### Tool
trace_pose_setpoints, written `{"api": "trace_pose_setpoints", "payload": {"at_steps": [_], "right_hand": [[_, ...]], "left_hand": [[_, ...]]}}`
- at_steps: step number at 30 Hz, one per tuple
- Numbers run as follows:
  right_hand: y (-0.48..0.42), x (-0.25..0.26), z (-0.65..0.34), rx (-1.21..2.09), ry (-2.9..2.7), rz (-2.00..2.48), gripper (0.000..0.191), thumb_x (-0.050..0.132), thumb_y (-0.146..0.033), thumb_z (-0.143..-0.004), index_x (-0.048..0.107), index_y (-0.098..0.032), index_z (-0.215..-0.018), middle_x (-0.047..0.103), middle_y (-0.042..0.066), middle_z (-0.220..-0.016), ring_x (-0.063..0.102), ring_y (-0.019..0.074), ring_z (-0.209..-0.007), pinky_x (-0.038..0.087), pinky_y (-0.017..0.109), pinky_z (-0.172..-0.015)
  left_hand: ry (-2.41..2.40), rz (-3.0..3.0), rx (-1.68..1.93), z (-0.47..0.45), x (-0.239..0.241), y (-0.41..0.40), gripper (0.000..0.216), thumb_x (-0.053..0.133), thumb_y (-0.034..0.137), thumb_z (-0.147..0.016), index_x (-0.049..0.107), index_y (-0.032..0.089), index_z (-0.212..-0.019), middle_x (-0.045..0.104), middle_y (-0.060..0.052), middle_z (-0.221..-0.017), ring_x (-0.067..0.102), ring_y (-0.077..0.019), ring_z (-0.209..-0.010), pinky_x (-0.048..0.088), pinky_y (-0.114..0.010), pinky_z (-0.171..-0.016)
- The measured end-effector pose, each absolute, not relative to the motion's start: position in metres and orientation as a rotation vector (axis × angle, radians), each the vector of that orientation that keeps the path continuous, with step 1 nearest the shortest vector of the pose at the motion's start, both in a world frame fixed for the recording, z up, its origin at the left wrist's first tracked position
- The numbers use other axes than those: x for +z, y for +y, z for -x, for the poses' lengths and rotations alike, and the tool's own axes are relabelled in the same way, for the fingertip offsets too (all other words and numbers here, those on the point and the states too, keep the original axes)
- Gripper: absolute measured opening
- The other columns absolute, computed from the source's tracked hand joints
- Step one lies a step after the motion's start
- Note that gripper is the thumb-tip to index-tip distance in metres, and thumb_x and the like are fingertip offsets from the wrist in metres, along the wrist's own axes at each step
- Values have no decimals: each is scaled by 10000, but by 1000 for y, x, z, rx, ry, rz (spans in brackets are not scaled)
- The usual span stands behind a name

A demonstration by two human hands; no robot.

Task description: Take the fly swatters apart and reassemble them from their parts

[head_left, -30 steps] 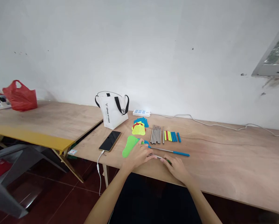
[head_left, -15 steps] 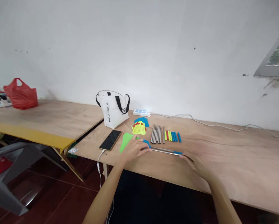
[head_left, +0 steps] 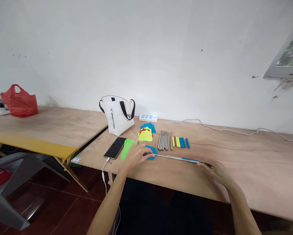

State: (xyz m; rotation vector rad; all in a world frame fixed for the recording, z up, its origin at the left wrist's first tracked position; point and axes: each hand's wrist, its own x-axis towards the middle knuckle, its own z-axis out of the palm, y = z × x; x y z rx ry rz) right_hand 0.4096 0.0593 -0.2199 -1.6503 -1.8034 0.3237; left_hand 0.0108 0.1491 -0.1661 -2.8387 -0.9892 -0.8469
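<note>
My left hand (head_left: 136, 154) is closed over the head end of a green fly swatter (head_left: 126, 148), pinching where its mesh meets the thin metal rod (head_left: 171, 157). My right hand (head_left: 216, 171) pinches the dark green handle tip at the rod's far end, so the swatter is stretched long across the wooden table (head_left: 234, 169). A blue-handled swatter (head_left: 189, 159) lies right beside it. Behind them are a row of grey metal rods (head_left: 163, 141), several coloured handle sleeves (head_left: 180, 142), and a pile of mesh heads (head_left: 146, 134).
A black phone (head_left: 115, 147) on a white cable lies left of the green head. A white tote bag (head_left: 118, 115) and a power strip (head_left: 148, 118) stand near the wall. A red plastic bag (head_left: 19, 100) sits on the neighbouring table at left.
My right hand slid right along the rod from near my left hand out to the handle end. The green head shifted left toward the phone, and the rod now looks much longer.
</note>
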Motion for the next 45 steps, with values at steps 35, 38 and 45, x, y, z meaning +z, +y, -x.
{"api": "trace_pose_setpoints", "payload": {"at_steps": [35, 38, 45], "right_hand": [[87, -253, -338, -78, -1883, 1686, 428, 338, -435, -1045, 728, -283, -957, 724, 58, -1106, 629, 251, -1067, 410, 432, -906], [85, -245, -339, -155, -1891, 1605, 435, 308, -414, -1061, 707, -258, -979, 737, 64, -1034, 650, 229, -1003, 398, 416, -936], [78, -229, -352, -254, -1787, 1548, 394, 366, -496, -1055, 671, -247, -1026, 739, 58, -1023, 647, 240, -963, 359, 435, -976]], "left_hand": [[-947, 3214, -680, -59, -217, 151, 271, 620, 503, -961, 743, 261, -953, 682, 22, -1038, 611, -157, -1037, 315, -321, -882], [-989, 3180, -653, -58, -216, 151, 272, 616, 494, -968, 748, 258, -944, 700, 29, -980, 619, -153, -976, 315, -323, -861], [-955, 3096, -701, -59, -215, 148, 232, 603, 423, -993, 746, 245, -954, 704, 25, -981, 623, -153, -982, 335, -333, -923]]}}
